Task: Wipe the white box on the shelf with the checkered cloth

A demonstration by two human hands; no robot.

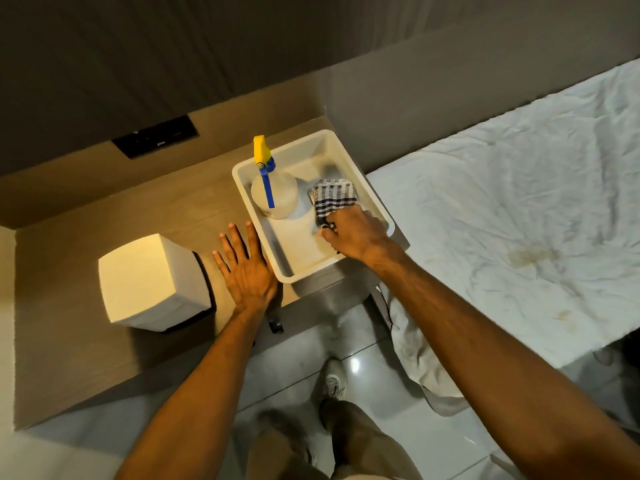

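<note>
Head view: right hand [356,233] is gripping the cloth [334,199] inside the box [375,202], wiping; left hand [247,271], spread flat, is bracing on the shelf [104,209]. Next probably: sweep around the spray bottle [275,195].

— What is the room like?
— Dim, with warm light. Grey panelled walls [173,46] rise behind a wooden shelf [104,209], and a dark socket plate [156,136] sits in the back panel.
— And to the right?
— A bed [519,202] with a rumpled, stained white sheet. Below, glossy pale floor tiles [367,368] catch a reflection.
</note>
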